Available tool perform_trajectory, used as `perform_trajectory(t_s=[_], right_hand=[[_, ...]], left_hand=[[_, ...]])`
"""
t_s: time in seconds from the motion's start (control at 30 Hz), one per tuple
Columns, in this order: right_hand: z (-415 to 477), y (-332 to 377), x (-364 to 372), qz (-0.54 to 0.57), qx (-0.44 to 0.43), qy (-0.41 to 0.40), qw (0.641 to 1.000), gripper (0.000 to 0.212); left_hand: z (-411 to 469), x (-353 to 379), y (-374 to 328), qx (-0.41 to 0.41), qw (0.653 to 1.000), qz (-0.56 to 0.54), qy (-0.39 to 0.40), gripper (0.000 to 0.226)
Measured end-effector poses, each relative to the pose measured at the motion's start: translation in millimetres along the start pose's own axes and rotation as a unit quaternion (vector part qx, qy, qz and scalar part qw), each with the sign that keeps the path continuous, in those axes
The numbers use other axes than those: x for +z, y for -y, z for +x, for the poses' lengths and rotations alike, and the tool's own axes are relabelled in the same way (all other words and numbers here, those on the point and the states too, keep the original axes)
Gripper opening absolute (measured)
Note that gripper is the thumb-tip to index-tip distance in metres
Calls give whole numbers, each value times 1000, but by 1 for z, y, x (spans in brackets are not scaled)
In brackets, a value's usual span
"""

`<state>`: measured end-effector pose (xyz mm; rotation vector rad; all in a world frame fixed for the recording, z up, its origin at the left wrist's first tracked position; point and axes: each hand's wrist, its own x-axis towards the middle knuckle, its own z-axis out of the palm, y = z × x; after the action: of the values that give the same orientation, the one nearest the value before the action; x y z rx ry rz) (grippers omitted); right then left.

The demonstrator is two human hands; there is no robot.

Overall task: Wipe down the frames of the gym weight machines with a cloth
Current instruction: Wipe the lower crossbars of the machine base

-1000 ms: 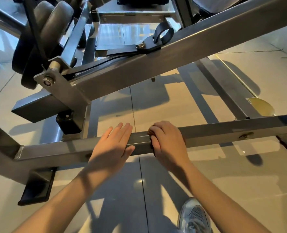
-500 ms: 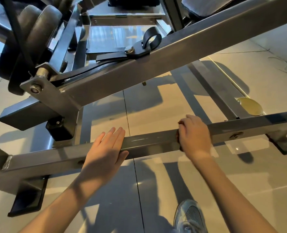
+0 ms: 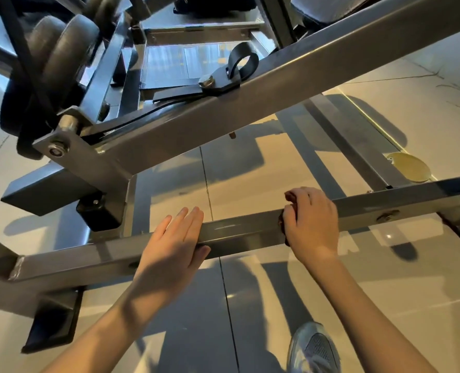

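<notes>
A grey steel frame bar (image 3: 245, 230) of the weight machine runs low across the view, left to right. My left hand (image 3: 175, 243) lies flat on top of it with straight fingers and the thumb against the near face. My right hand (image 3: 311, 222) curls over the bar further right and grips a dark reddish cloth (image 3: 291, 200), most of it hidden under the fingers. The cloth shows at the knuckles and on the bar's near face.
A thick sloping beam (image 3: 250, 111) crosses above the bar, with a black strap loop (image 3: 243, 63) bolted on. Weight plates (image 3: 56, 63) hang at the upper left. Black feet (image 3: 53, 321) stand on the tiled floor. A round brass floor plate (image 3: 409, 170) lies at the right. My grey shoe (image 3: 315, 348) shows below.
My right hand with the cloth slid rightward along the bar, away from the left hand. The left hand stayed flat in the same place.
</notes>
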<state>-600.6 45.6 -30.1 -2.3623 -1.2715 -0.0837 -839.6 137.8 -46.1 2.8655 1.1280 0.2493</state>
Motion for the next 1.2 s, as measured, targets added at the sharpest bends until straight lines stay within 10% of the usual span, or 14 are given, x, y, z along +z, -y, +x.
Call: perform_trajectory(t_s=[0.23,0.5,0.77,1.0,1.2], right_hand=[[-22,78,11,35,-183,145,972,36],[-16,34,9,19,-53,19,998,42],[-22,81,16,25,-238,138,961,30],[-21,54,12,16,-91,34,995,35],[-10,128,32,23,-182,137,974,29]], left_hand=[[-2,-1,6,24,1000,4,11,63],[-13,-5,15,25,1000,0,-14,61],[-18,-3,21,32,999,-8,4,60],[-27,-4,23,23,1000,-2,1,59],[-27,-6,27,33,999,19,5,59]])
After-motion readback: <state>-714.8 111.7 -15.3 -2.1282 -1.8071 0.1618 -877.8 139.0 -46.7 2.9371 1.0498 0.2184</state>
